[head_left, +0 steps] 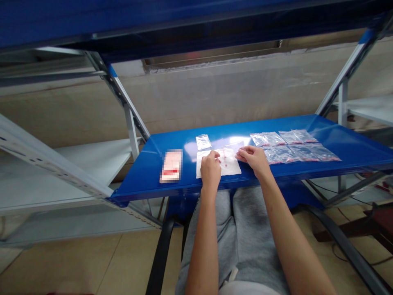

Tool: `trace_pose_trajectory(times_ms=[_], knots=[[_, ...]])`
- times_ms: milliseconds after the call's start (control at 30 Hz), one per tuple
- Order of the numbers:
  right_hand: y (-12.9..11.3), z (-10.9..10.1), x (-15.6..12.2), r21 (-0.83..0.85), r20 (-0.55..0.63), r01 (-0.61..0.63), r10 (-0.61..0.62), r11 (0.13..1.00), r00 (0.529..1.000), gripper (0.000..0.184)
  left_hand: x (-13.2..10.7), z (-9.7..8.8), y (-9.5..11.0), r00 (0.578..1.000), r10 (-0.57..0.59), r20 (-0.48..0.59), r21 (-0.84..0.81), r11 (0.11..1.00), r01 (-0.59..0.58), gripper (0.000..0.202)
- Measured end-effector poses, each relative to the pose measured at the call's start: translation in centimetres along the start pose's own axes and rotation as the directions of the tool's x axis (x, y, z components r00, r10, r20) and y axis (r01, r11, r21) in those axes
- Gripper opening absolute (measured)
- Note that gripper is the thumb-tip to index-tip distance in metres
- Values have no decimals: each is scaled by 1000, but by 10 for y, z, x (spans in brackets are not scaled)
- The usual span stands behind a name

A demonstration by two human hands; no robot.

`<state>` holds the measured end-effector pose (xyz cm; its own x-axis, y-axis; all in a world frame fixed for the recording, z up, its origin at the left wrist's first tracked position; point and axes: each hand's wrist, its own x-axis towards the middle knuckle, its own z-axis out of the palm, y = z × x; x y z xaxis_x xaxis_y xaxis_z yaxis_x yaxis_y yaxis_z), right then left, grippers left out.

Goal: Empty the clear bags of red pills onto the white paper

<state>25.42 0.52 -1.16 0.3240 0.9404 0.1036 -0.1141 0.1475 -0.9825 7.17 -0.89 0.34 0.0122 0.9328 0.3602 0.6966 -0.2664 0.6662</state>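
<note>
My left hand (210, 169) rests on a white sheet (233, 167) lying on the blue shelf (353, 143), its fingers curled and pinched near tiny red pieces (225, 157). My right hand (254, 159) sits at the sheet's right edge, fingers pinched together on the corner of a clear plastic bag (233, 146) that lies over the sheet. What the left fingers grip is too small to name.
A small clear bag (203, 141) lies behind the sheet. Several filled clear bags (291, 146) are laid out in rows to the right. A blurred pink and white object (171, 165) lies to the left. Grey shelf frames stand on both sides.
</note>
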Motion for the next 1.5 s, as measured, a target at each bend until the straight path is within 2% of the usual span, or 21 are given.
trace_pose_trajectory(times_ms=[433,800,1200,1267,1400,1500], knots=[[-1,1,-1,-5,4,1,-1,1000,1000,21,1,3,-3,999,9,32,42,999,-11,26],[-5,4,-3,16,76,-1,-1,1000,997,23,-3,2,2,996,74,51,92,993,-79,16],[-6,5,-3,12,45,-28,27,1000,999,11,-2,2,1,994,90,59,48,995,-93,13],[-6,6,-4,23,39,-31,30,999,999,7,-3,1,0,991,109,75,32,993,-111,20],[-6,7,-4,17,15,-55,55,998,998,3,-4,-1,-3,980,157,120,43,986,-163,54],[-4,7,-5,2,2,-59,59,998,998,3,-5,-1,-4,979,160,126,68,983,-170,56]])
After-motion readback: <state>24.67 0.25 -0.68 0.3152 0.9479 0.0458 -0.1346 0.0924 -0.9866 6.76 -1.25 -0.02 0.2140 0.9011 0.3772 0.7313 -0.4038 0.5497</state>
